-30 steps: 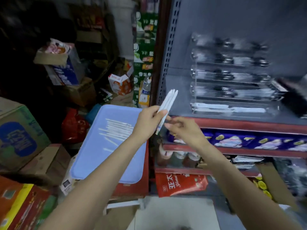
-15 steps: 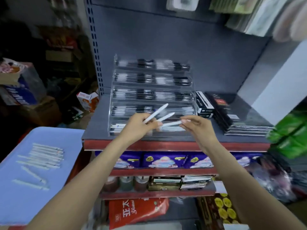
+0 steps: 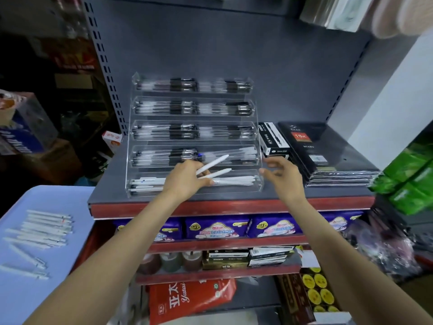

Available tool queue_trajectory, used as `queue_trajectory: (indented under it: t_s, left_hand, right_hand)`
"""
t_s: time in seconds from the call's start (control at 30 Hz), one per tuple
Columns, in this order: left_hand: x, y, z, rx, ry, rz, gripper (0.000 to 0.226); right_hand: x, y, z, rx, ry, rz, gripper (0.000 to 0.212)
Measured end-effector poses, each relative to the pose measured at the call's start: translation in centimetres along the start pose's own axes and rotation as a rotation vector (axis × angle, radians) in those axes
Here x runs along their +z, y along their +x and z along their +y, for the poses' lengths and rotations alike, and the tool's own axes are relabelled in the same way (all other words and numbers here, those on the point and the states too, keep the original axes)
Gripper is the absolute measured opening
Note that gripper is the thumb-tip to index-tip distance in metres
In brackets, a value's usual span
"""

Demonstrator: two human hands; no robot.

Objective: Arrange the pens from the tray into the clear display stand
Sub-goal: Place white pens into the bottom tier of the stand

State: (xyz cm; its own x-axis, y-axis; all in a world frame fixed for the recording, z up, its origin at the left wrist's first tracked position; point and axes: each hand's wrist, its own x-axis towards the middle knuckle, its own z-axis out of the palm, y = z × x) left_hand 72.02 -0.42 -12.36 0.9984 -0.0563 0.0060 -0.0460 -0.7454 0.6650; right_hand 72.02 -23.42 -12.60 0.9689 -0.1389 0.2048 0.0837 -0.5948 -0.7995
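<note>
A clear tiered display stand (image 3: 256,146) sits on the grey shelf, its upper tiers filled with black pens and its bottom tier holding white pens (image 3: 236,180). My left hand (image 3: 185,179) grips two white pens (image 3: 212,164) that fan out over the lower tiers. My right hand (image 3: 284,175) hovers empty at the stand's right end, fingers loosely spread. At the lower left, several white pens (image 3: 39,231) lie on the light blue tray (image 3: 14,299).
Black pen boxes (image 3: 273,138) and stacked black notebooks (image 3: 328,153) lie right of the stand. The grey shelf (image 3: 112,184) has a red front edge, with packaged goods on the shelves below. Cardboard boxes (image 3: 28,132) crowd the left. Green packs (image 3: 408,181) stand at the right.
The view swung from the tray to the shelf. My right hand pulled one pen from the left hand's bunch, and now that hand is empty beside the bottom tier. The left hand holds two.
</note>
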Motion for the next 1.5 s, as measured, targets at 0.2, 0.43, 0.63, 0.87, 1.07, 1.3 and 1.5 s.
queue_trajectory:
  t_s: [0.2, 0.43, 0.63, 0.87, 1.07, 1.3, 1.5]
  left_hand:
    - [0.5, -0.4, 0.4, 0.054, -0.091, 0.053, 0.015]
    - [-0.1, -1.4, -0.2, 0.093, -0.316, 0.141, 0.009]
    - [-1.3, -1.9, -1.0, 0.107, -0.253, -0.069, 0.007]
    - [-1.4, -2.3, -1.6, 0.047, -0.393, -0.013, 0.008]
    - [-1.0, -1.3, -1.7, 0.042, -0.301, 0.058, 0.015]
    - [-0.3, -1.5, -1.2, 0.059, -0.339, 0.093, 0.011]
    - [-1.0, -1.9, -0.9, 0.036, -0.358, 0.148, 0.015]
  right_hand:
    - [0.2, 0.1, 0.0, -0.036, 0.017, 0.035, 0.025]
    - [1.8, -0.5, -2.0, -0.319, -0.289, -0.277, 0.020]
    - [3.6, -0.6, -3.2, -0.110, 0.245, -0.369, 0.029]
    - [2.3, 0.0, -2.7, -0.088, 0.299, -0.308, 0.014]
    - [0.4, 0.4, -1.4, -0.124, -0.095, -0.188, 0.004]
    - [-0.2, 0.3, -0.6, -0.057, 0.058, -0.080, 0.003]
    - [1.0, 0.4, -1.0, -0.160, -0.255, -0.185, 0.006]
